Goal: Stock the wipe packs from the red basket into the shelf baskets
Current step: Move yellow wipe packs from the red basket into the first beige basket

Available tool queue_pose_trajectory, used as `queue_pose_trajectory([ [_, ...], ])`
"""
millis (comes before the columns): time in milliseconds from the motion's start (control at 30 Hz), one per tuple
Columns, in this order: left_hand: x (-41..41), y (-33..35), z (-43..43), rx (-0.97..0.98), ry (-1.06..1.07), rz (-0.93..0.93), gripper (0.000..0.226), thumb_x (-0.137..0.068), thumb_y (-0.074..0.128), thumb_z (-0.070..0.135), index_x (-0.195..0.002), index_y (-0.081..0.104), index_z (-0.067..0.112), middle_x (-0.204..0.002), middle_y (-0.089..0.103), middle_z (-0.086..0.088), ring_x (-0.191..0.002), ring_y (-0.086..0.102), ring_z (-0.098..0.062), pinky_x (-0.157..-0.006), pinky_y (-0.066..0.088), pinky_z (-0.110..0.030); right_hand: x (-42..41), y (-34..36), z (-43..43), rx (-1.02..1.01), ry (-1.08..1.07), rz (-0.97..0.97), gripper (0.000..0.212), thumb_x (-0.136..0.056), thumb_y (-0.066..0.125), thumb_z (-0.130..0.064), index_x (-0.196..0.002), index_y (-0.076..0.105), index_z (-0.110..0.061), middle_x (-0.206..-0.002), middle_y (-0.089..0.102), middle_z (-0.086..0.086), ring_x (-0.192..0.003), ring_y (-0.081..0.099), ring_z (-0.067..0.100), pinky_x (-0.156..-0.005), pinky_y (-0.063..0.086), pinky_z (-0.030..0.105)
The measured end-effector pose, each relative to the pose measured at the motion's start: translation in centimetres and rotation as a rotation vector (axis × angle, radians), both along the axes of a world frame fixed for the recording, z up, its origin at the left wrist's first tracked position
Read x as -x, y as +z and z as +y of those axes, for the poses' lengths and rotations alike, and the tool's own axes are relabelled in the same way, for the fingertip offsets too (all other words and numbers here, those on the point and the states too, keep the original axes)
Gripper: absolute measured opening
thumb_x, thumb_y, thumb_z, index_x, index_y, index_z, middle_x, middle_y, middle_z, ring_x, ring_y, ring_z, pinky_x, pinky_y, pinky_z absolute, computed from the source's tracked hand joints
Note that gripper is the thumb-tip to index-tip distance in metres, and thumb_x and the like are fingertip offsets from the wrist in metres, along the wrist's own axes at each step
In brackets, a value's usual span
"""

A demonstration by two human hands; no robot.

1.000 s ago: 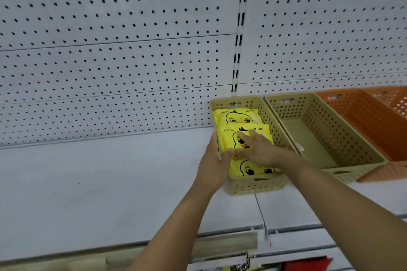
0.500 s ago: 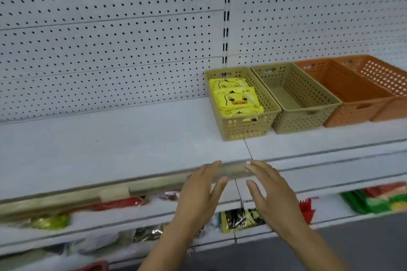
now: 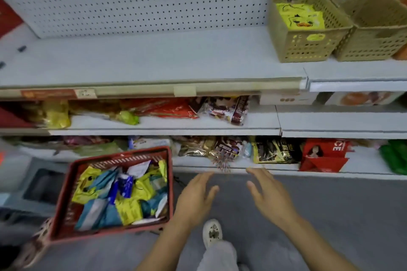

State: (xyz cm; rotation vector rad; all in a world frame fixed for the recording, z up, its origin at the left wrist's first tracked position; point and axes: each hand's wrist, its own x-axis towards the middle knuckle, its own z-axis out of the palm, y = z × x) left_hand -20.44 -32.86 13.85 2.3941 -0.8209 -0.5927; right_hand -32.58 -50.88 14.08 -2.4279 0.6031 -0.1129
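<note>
Both hands, left [image 3: 193,196] and right [image 3: 269,196], hang spread and empty beside the red basket [image 3: 66,193]; best reach left, gripping one yellow pack [image 3: 128,210] flat.

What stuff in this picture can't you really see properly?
Head view:
- Orange basket: cut off by the right edge.
- Packs at the bottom of the red basket: buried under the top packs.
- Print on the yellow wipe packs: blurred.
- Price label on the shelf edge: too small and blurry to read.
- Second beige basket: its near wall hides part of the floor.
</note>
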Motion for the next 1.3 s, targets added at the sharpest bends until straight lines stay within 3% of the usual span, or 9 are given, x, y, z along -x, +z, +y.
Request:
queue_pose_trajectory([
  [267, -2.4, -3.4, 13.8, 0.014, 0.373, 0.202, 0.036, -0.095, 0.059, 0.022, -0.13, 0.056, 0.017, -0.115, 0.061, 0.008, -0.107, 0.059, -0.01, -0.086, 0.043, -0.02, -5.7, -2.2, 11.1, -0.093, 0.205, 0.133, 0.036, -0.097, 0.046, -0.032, -0.133, 0.049, -0.026, -0.133, 0.051, -0.008, -0.123, 0.049, 0.012, -0.099, 0.037, 0.025],
  [433, -7.5, -6.1, 21.0, 0.014, 0.591, 0.329, 0.033, -0.095, 0.058, 0.021, -0.128, 0.057, 0.014, -0.117, 0.065, -0.001, -0.101, 0.059, -0.012, -0.085, 0.044, -0.024, -12.2, -4.2, 18.3, -0.134, 0.278, 0.186, 0.033, -0.097, 0.046, -0.032, -0.129, 0.052, -0.027, -0.128, 0.055, -0.007, -0.119, 0.051, 0.013, -0.096, 0.043, 0.03],
  [700, -17.9, -11.5, 29.0, -0.081, 0.652, 0.323, 0.027, -0.095, 0.059, 0.021, -0.121, 0.06, 0.015, -0.117, 0.064, 0.002, -0.108, 0.06, -0.015, -0.094, 0.048, -0.032, -21.5, -10.0, 26.7, -0.117, 0.19, 0.305, 0.024, -0.094, 0.052, -0.032, -0.115, 0.058, -0.022, -0.109, 0.064, 0.0, -0.101, 0.063, 0.02, -0.078, 0.052, 0.037],
  [833, -18.3, -15.1, 29.5, -0.324, 0.526, 0.295, 0.02, -0.093, 0.057, 0.036, -0.097, 0.069, 0.02, -0.095, 0.072, 0.002, -0.088, 0.065, -0.016, -0.07, 0.047, -0.029, -23.9, -13.3, 27.9, 0.083, 0.199, 0.373, 0.038, -0.093, 0.052, -0.036, -0.128, 0.052, -0.023, -0.13, 0.054, 0.002, -0.119, 0.05, 0.021, -0.092, 0.049, 0.039],
  [900, -17.5, -16.9, 29.3, -0.377, 0.561, 0.372, 0.021, -0.091, 0.058, 0.034, -0.098, 0.064, 0.015, -0.095, 0.069, -0.005, -0.09, 0.064, -0.024, -0.07, 0.045, -0.03, -24.5, -14.6, 28.3, 0.191, 0.211, 0.431, 0.044, -0.091, 0.053, -0.04, -0.131, 0.049, -0.022, -0.136, 0.049, 0.004, -0.126, 0.042, 0.023, -0.097, 0.045, 0.04],
  [1033, -16.6, -22.3, 28.4, -0.156, 0.728, 0.547, 0.04, -0.08, 0.068, 0.03, -0.113, 0.057, 0.01, -0.106, 0.065, -0.014, -0.096, 0.064, -0.032, -0.083, 0.054, -0.042, -25.3, -16.4, 29.0, 0.345, 0.172, 0.464, 0.049, -0.086, 0.059, -0.046, -0.124, 0.053, -0.016, -0.13, 0.051, 0.009, -0.122, 0.046, 0.028, -0.093, 0.044, 0.042],
  [1133, -17.3, -25.2, 27.8, -0.004, 1.022, 0.581, 0.061, -0.071, 0.076, 0.023, -0.125, 0.051, 0.009, -0.118, 0.061, -0.017, -0.108, 0.061, -0.037, -0.093, 0.051, -0.051, -25.8, -17.3, 28.9, 0.384, 0.107, 0.516, 0.044, -0.09, 0.056, -0.035, -0.127, 0.053, -0.011, -0.128, 0.053, 0.009, -0.119, 0.049, 0.025, -0.083, 0.053, 0.039],
  [1233, -18.8, -22.8, 26.4, 0.069, 1.199, 0.654, 0.059, -0.071, 0.081, 0.008, -0.123, 0.053, 0.002, -0.121, 0.063, -0.015, -0.112, 0.06, -0.034, -0.098, 0.048, -0.043, -26.0, -17.5, 28.3, 0.328, 0.053, 0.501, 0.031, -0.092, 0.047, -0.016, -0.12, 0.06, -0.013, -0.127, 0.054, 0.004, -0.119, 0.049, 0.022, -0.066, 0.052, 0.032],
  [1300, -19.0, -22.2, 26.1, 0.063, 1.182, 0.778, 0.05, -0.074, 0.082, 0.014, -0.117, 0.058, 0.003, -0.117, 0.065, -0.011, -0.109, 0.062, -0.031, -0.095, 0.048, -0.036, -25.8, -17.0, 27.8, 0.248, -0.004, 0.453, 0.029, -0.092, 0.044, -0.013, -0.113, 0.064, -0.014, -0.129, 0.054, 0.0, -0.121, 0.048, 0.019, -0.065, 0.048, 0.03],
])
